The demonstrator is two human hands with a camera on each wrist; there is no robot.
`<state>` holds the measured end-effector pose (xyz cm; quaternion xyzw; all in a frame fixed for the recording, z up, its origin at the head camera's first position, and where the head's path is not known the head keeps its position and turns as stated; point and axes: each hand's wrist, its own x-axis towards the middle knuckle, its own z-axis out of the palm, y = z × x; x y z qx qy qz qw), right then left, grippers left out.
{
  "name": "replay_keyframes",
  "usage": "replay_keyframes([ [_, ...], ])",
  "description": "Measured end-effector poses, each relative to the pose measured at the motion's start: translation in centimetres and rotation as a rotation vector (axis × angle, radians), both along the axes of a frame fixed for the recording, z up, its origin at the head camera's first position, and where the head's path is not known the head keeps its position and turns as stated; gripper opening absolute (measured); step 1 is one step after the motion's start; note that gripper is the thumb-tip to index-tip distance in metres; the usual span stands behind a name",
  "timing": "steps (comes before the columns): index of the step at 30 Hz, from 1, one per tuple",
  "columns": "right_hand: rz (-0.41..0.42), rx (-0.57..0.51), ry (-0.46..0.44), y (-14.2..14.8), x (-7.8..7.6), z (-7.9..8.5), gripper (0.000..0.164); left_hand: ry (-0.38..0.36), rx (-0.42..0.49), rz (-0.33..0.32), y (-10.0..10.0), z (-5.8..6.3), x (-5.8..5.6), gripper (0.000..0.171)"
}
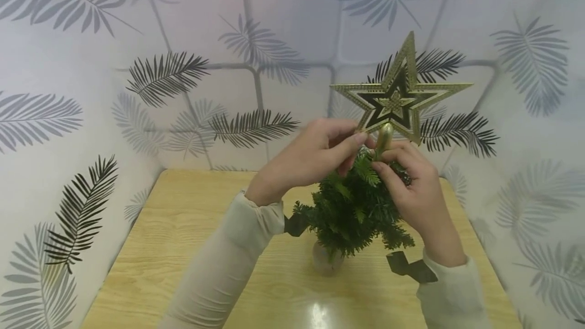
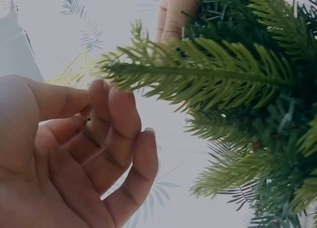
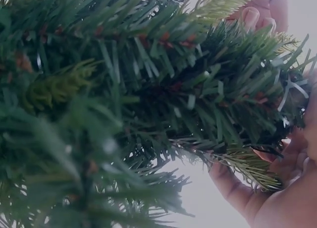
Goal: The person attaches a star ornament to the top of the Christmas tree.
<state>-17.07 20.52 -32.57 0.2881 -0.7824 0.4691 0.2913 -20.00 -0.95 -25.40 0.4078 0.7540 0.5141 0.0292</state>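
Note:
A gold star tree topper (image 1: 396, 103) stands over the top of a small green artificial Christmas tree (image 1: 356, 212), its tubular socket (image 1: 385, 137) at the tree's tip. My left hand (image 1: 306, 154) pinches the star's lower left point between thumb and fingers. In the left wrist view its other fingers (image 2: 124, 139) curl beside a light green sprig (image 2: 198, 74). My right hand (image 1: 422, 194) grips the treetop just below the socket, thumb and index finger on either side. Branches cover part of this grip in the right wrist view, where the thumb (image 3: 230, 186) shows under the needles.
The tree's pale round base (image 1: 327, 259) stands on a wood-grain table (image 1: 192, 232). Leaf-patterned walls (image 1: 297, 24) rise close behind the table and on both sides. Dark straps (image 1: 411, 266) stick out near both sleeve cuffs.

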Motion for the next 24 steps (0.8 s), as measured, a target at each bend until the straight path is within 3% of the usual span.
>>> replay_keyframes([
  [4,-0.006,-0.002,-0.013,0.3,-0.1,-0.1,0.004,-0.016,0.042,0.019,0.3,-0.3,0.0,0.025],
  [14,0.045,-0.069,0.027,1.5,-0.3,-0.5,0.017,0.015,0.102,0.055,0.5,-1.1,0.2,0.022],
  [20,0.108,-0.118,0.010,1.8,0.2,-0.9,0.043,0.040,0.100,0.097,-0.6,-2.4,0.0,0.023],
  [24,0.129,-0.117,0.010,2.2,0.3,-1.7,0.063,0.059,0.088,0.105,-1.7,-4.1,-0.1,0.026],
])
